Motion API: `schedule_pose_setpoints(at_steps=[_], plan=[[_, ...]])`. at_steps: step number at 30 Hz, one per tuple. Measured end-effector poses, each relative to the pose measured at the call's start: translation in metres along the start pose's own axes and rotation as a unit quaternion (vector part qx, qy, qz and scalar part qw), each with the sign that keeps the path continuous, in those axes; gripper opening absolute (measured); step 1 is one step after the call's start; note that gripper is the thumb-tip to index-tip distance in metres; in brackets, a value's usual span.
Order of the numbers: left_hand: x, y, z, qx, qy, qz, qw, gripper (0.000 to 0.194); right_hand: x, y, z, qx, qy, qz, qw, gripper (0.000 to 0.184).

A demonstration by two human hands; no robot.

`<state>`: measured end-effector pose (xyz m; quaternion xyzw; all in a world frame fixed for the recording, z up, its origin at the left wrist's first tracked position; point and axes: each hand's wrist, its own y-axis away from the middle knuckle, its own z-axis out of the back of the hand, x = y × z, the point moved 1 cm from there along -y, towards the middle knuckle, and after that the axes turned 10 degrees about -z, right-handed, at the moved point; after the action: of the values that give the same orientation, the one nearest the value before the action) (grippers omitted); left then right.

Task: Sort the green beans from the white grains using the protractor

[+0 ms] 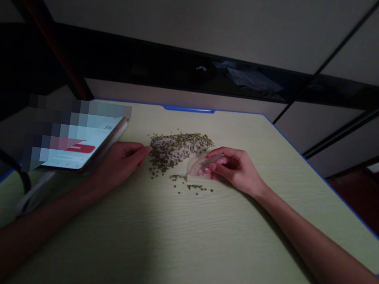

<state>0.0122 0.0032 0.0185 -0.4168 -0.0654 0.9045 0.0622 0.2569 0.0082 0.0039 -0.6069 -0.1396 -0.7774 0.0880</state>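
Observation:
A pile of small green beans mixed with pale grains like rice [178,147] lies in the middle of the table. My right hand [236,168] pinches a clear protractor with pink markings [197,165], its curved edge facing the pile's right side. At the pile's left edge is my left hand [121,161], fingers curled and closed, the thumb and fingertip touching or nearly touching the beans. Whether anything is between those fingers is hidden. Several loose beans [199,187] are scattered just in front of the pile and the protractor.
A lit tablet or phone [81,147], partly blurred out, stands tilted at the left, close to my left forearm. A dark cable [17,164] runs beside it. The pale table [176,251] has a blue rim, and a panelled cabinet [191,13] rises behind it.

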Motion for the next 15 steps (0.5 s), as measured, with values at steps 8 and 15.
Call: schedule_pose_setpoints(at_steps=[8,15], plan=[[0.0006,-0.0012,0.0002,0.000,-0.003,-0.015,1.000,0.037,0.0008,-0.0029,-0.0034,-0.023,0.020,0.015,0.999,0.024],[0.0040,-0.0010,-0.0001,0.005,0.000,-0.012,1.000,0.036,-0.0028,-0.0029,-0.0040,0.006,0.004,0.023,1.000,0.024]])
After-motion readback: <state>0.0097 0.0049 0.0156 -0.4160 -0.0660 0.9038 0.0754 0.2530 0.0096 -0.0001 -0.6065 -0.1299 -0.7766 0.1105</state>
